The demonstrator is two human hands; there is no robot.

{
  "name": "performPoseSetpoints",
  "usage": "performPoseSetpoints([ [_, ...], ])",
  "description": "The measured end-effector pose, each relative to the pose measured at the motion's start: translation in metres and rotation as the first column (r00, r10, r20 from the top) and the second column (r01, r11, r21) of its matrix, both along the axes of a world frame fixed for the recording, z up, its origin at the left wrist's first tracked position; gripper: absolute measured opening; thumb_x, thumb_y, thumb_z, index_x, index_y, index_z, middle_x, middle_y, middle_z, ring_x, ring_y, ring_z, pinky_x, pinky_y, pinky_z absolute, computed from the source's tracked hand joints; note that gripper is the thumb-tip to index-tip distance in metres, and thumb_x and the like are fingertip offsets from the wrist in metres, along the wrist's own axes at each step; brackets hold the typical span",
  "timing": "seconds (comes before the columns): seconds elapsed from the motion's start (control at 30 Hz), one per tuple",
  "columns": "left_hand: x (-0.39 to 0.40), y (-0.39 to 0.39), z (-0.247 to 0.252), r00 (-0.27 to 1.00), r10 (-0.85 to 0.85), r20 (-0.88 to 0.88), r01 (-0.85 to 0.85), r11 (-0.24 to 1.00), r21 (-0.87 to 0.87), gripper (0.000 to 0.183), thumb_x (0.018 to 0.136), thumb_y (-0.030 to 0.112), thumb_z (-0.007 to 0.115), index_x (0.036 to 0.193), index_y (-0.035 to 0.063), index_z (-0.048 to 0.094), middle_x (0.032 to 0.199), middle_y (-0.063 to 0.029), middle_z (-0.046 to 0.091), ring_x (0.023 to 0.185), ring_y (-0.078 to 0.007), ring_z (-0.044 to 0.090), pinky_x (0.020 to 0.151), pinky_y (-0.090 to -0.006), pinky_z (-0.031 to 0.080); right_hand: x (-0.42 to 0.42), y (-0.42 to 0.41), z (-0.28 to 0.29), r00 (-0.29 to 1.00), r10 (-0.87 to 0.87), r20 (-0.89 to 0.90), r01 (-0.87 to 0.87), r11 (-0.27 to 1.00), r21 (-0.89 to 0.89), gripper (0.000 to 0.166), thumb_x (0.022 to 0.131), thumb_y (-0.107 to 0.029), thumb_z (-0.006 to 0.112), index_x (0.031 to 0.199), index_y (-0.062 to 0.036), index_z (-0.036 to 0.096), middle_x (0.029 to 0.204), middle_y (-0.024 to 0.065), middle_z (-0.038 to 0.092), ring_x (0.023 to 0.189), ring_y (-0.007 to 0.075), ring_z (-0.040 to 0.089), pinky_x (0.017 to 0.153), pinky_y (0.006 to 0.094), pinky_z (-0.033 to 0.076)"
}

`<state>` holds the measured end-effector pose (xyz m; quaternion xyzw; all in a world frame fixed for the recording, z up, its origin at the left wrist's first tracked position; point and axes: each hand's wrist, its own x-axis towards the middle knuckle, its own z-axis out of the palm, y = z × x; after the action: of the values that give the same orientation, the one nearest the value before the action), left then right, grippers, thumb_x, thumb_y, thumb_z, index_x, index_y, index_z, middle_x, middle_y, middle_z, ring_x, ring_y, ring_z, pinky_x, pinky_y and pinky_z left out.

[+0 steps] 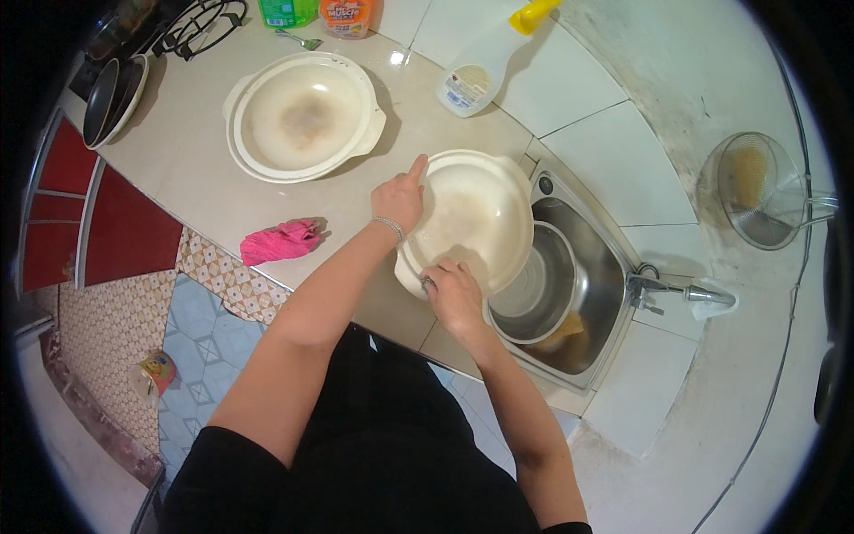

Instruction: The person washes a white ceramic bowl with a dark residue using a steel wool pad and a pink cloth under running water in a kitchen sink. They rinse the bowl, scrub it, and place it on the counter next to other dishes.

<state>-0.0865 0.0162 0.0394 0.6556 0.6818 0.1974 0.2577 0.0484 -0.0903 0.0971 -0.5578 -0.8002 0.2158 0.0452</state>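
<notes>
A cream ceramic pot point(464, 220) with side lugs lies tilted at the counter's right part, partly over the sink edge. My left hand point(400, 200) grips its left rim, the index finger stretched along the edge. At the near rim, my right hand point(455, 294) has its fingers bent over into the bowl. By its fingers shows a small grey shiny thing point(427, 283); whether that is a ring or a scourer I cannot tell. A second cream ceramic pot point(300, 120), brown-stained inside, rests farther left. A pink cloth point(281, 242) lies crumpled near the front edge.
A steel sink point(600, 294) at right holds a metal basin point(544, 294) and a yellow sponge point(567, 325). Its tap point(667, 288) is at the wall. A spray bottle point(474, 80), cleaner bottles point(345, 17) and a small brush point(301, 41) stand or lie behind. Pans point(117, 100) lean at left.
</notes>
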Motion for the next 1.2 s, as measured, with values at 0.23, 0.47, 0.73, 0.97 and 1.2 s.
performPoseSetpoints([
  [0.23, 0.0, 0.004, -0.003, 0.999, -0.024, -0.021, 0.025, 0.999, 0.032, 0.054, 0.08, 0.017, 0.054, 0.129, 0.0207, 0.033, 0.078, -0.0126, 0.06, 0.073, -0.0299, 0.06, 0.063, -0.0421, 0.048, 0.11, 0.043, 0.006, 0.94, 0.04, 0.338, -0.073, 0.994, 0.085, 0.014, 0.071, -0.012, 0.052, 0.075, -0.0142, 0.065, 0.081, 0.0051, 0.057, 0.08, 0.029, 0.053, 0.069, 0.0404, 0.046],
  [0.47, 0.001, 0.001, 0.003, 1.0, -0.006, 0.007, 0.006, 1.0, 0.008, 0.05, 0.08, 0.015, 0.053, 0.127, 0.0201, 0.035, 0.079, -0.0136, 0.06, 0.072, -0.0298, 0.06, 0.063, -0.0421, 0.048, 0.008, 0.0, -0.007, 0.998, -0.042, 0.044, 0.041, 0.999, 0.029, 0.018, 0.066, -0.009, 0.059, 0.083, -0.0127, 0.063, 0.084, 0.0062, 0.058, 0.081, 0.0285, 0.054, 0.069, 0.0395, 0.046],
  [0.73, 0.0, 0.002, 0.009, 1.0, -0.018, 0.024, 0.018, 1.0, -0.006, 0.046, 0.081, 0.014, 0.052, 0.123, 0.0193, 0.036, 0.082, -0.014, 0.06, 0.074, -0.0289, 0.061, 0.064, -0.0402, 0.048, 0.114, 0.049, 0.014, 0.961, 0.054, 0.27, -0.072, 0.996, 0.055, 0.015, 0.066, -0.008, 0.056, 0.072, -0.0169, 0.067, 0.076, 0.0056, 0.059, 0.073, 0.0279, 0.056, 0.066, 0.0376, 0.045],
  [0.97, 0.002, 0.001, -0.003, 1.0, 0.004, 0.027, -0.006, 0.999, 0.054, 0.048, 0.081, 0.014, 0.052, 0.125, 0.0196, 0.036, 0.079, -0.013, 0.06, 0.07, -0.0298, 0.06, 0.06, -0.0412, 0.048, 0.0, 0.005, -0.014, 0.996, -0.049, -0.077, 0.049, 0.999, -0.006, 0.019, 0.068, -0.009, 0.061, 0.087, -0.0087, 0.058, 0.086, 0.0098, 0.056, 0.084, 0.0307, 0.053, 0.075, 0.0389, 0.043],
  [1.2, 0.002, 0.007, 0.003, 0.999, -0.039, 0.028, 0.038, 0.999, 0.036, 0.05, 0.08, 0.016, 0.054, 0.126, 0.0187, 0.035, 0.078, -0.0126, 0.059, 0.068, -0.0288, 0.06, 0.059, -0.0404, 0.048, 0.123, 0.08, 0.013, 0.916, 0.183, 0.357, -0.204, 0.979, 0.021, 0.015, 0.065, -0.01, 0.061, 0.08, -0.0137, 0.063, 0.085, 0.0037, 0.057, 0.081, 0.0231, 0.052, 0.068, 0.0363, 0.04],
])
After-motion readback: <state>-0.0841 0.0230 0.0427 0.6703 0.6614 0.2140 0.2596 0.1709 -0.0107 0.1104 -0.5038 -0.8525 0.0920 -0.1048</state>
